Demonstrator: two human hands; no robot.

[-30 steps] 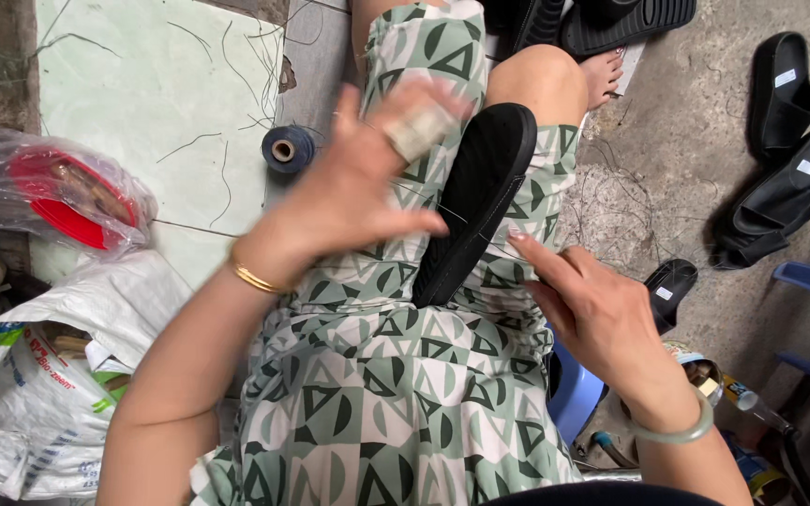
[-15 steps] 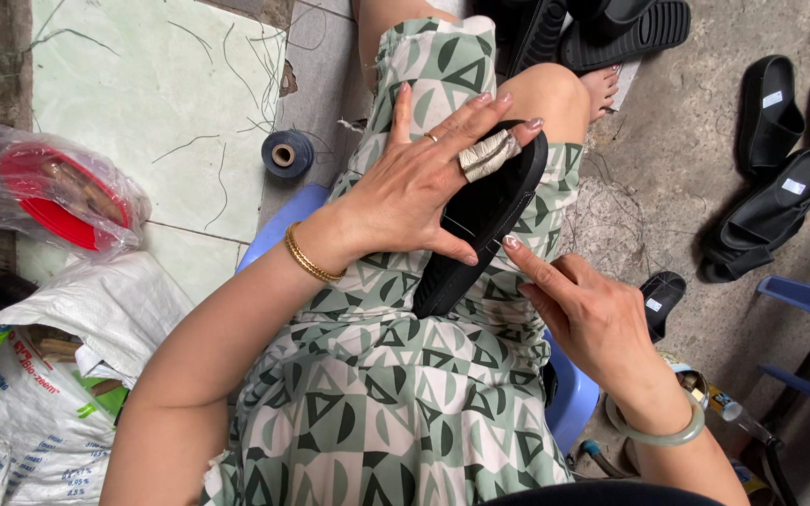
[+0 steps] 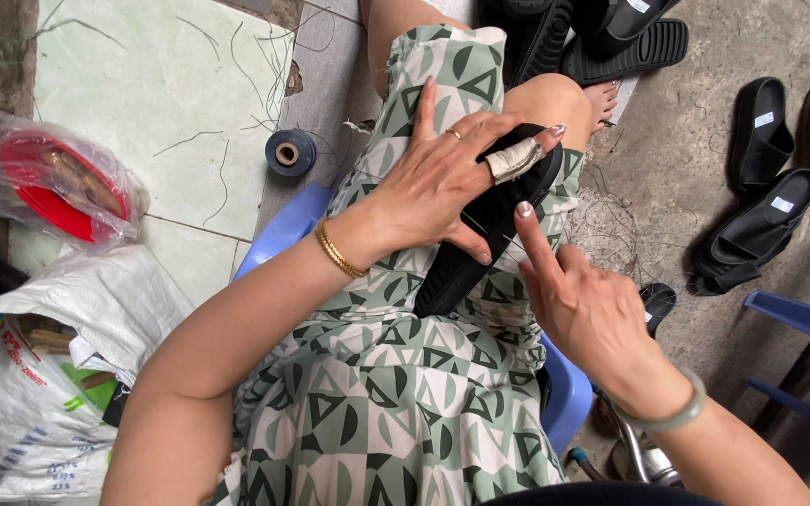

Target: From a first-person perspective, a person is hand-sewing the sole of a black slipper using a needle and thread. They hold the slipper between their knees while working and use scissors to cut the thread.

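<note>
Left hand (image 3: 442, 178) lies flat, fingers spread, over the black sandal sole (image 3: 480, 234) resting on the lap (one finger's wrapped in tape). Right hand (image 3: 583, 300) points its index finger onto the sole's edge, others curled. Sole's middle is hidden under the palm.

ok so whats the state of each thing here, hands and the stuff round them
left hand: spread flat on the sole, one finger taped
right hand: forefinger out, its tip at the sole's edge
black sole: lying on the lap, pinned by the left hand
thread spool: standing on end on the floor
plastic bag: closed round something red
black sandals: lying loose on the ground
</note>
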